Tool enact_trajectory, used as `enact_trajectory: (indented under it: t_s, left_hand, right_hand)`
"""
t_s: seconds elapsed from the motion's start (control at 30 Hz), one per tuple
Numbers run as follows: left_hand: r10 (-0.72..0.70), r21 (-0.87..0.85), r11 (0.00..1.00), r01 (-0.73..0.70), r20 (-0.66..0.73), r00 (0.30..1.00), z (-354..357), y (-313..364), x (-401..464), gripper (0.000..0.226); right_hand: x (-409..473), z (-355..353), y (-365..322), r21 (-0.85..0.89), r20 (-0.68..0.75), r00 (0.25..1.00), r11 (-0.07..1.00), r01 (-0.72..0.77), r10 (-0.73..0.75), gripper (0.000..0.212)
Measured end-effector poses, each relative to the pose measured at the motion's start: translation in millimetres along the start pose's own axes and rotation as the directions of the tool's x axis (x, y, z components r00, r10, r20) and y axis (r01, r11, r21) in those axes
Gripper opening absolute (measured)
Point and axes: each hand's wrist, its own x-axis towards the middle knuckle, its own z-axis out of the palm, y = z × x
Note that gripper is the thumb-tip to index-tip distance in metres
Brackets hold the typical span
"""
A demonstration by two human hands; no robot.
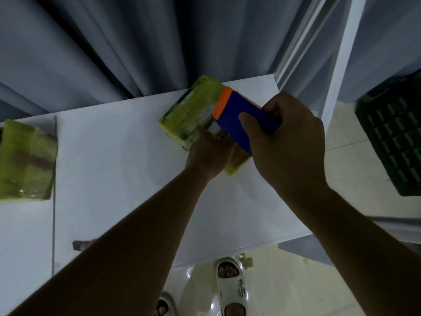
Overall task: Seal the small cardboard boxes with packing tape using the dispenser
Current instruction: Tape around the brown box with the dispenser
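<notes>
The right hand [289,142] is wrapped around the blue body of the tape dispenser [245,117], thumb laid across its flat side and fingers curled over the far edge. From that hand the dispenser points toward ten o'clock, and its orange nose sits against the top of the box [193,110] being sealed. That box, already wrapped in yellowish tape, lies on the white table [114,167] near its far edge, just short of the grey curtain [102,46]. Its long axis runs from about eleven o'clock down to five, so the dispenser crosses it at an angle rather than running along it.

The left hand [210,151] comes in from seven o'clock and bears on the near end of the box, right under the dispenser. Its fingers are hidden behind the knuckles, so I cannot tell whether they pinch the tape end or only press the box down. Both hands are on the job, but the right one carries the tool and, to my eye, the next pull depends on it: the tape would have to be drawn along the box's length while the left keeps the box from sliding.

Out at nine o'clock, well apart, a second taped box [25,163] rests at the table's left edge. A dark crate [394,137] stands off the table at three o'clock.
</notes>
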Motion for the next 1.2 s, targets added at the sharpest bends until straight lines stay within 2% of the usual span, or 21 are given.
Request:
enact_trajectory:
  t_s: [0.13, 0.2, 0.23, 0.37, 0.47, 0.53, 0.6, 0.7, 0.77, 0.83, 0.87, 0.9, 1.0, 1.03, 1.2]
  left_hand:
    - [-0.036, -0.091, 0.995, 0.028, -0.088, 0.996, 12.5, 11.3, 9.9, 0.048]
    - [-0.078, -0.21, 0.976, 0.058, -0.087, 0.993, 14.1, 17.1, 16.8, 0.059]
    - [-0.07, -0.259, 0.965, 0.049, -0.074, 0.995, 15.4, 20.1, 19.4, 0.062]
    - [0.072, -0.32, 0.942, -0.104, -0.11, 0.991, 31.7, 18.7, 23.4, 0.042]
    - [0.018, -0.377, 0.925, -0.046, -0.079, 0.997, 46.5, 10.6, 30.6, 0.042]
    - [0.026, -0.273, 0.961, -0.043, -0.065, 0.998, 54.5, 4.3, 38.8, 0.041]
    - [0.037, -0.101, 0.994, -0.04, -0.031, 0.999, 57.4, -1.8, 44.4, 0.044]
    - [0.096, 0.111, 0.989, -0.1, 0.038, 0.995, 52.4, -8.6, 47.9, 0.045]
    - [0.221, 0.164, 0.963, -0.215, -0.02, 0.975, 39.7, -9.2, 45.7, 0.033]
    - [0.379, 0.263, 0.908, -0.327, -0.18, 0.908, 20.2, -11.9, 46.2, 0.028]
    - [0.437, 0.367, 0.866, -0.339, -0.228, 0.87, 9.6, -14.5, 48.4, 0.031]
    - [0.457, 0.468, 0.826, -0.315, -0.228, 0.86, 0.7, -17.9, 51.5, 0.038]
    - [0.292, 0.636, 0.748, -0.189, -0.06, 0.955, -13.3, -28.2, 55.0, 0.069]
    - [0.252, 0.667, 0.727, -0.166, -0.034, 0.967, -12.5, -30.8, 54.6, 0.074]
    - [0.252, 0.736, 0.666, -0.122, -0.067, 0.965, 7.4, -19.5, 48.4, 0.07]
  right_hand:
    - [9.8, -12.4, 6.8, 0.05, -0.042, 0.999, 0.999, 0.01, -0.008, 0.026]
    - [16.1, -18.6, 6.8, 0.069, -0.076, 0.997, 0.997, 0.039, -0.034, 0.026]
    - [19.8, -21.6, 7.1, 0.078, -0.085, 0.996, 0.996, 0.048, -0.041, 0.027]
    - [32.9, -27.4, 17.2, 0.113, -0.108, 0.994, 0.993, 0.037, -0.025, 0.027]
    - [36.4, -25.5, 29.1, 0.126, -0.099, 0.995, 0.992, 0.006, 0.007, 0.026]
    - [36.6, -23.3, 38.6, 0.108, -0.092, 0.996, 0.994, -0.012, 0.022, 0.026]
    - [36.5, -21.8, 48.5, 0.093, -0.08, 0.996, 0.995, -0.03, 0.037, 0.025]
    - [36.1, -20.2, 63.1, 0.078, -0.06, 0.996, 0.995, -0.055, 0.06, 0.025]
    - [34.3, -18.0, 70.2, 0.062, -0.05, 0.996, 0.996, -0.066, 0.07, 0.026]
    - [32.9, -16.0, 73.8, 0.055, -0.045, 0.996, 0.995, -0.078, 0.081, 0.027]
    - [32.5, -15.4, 74.5, 0.053, -0.044, 0.995, 0.995, -0.082, 0.085, 0.027]
    - [32.5, -15.2, 74.9, 0.055, -0.041, 0.995, 0.995, -0.086, 0.088, 0.027]
    - [33.6, -14.2, 73.5, 0.064, -0.029, 0.996, 0.994, -0.085, 0.087, 0.027]
    - [34.2, -13.9, 72.7, 0.065, -0.03, 0.996, 0.995, -0.082, 0.084, 0.027]
    - [34.7, -12.3, 67.7, 0.065, -0.021, 0.998, 0.996, -0.062, 0.064, 0.027]
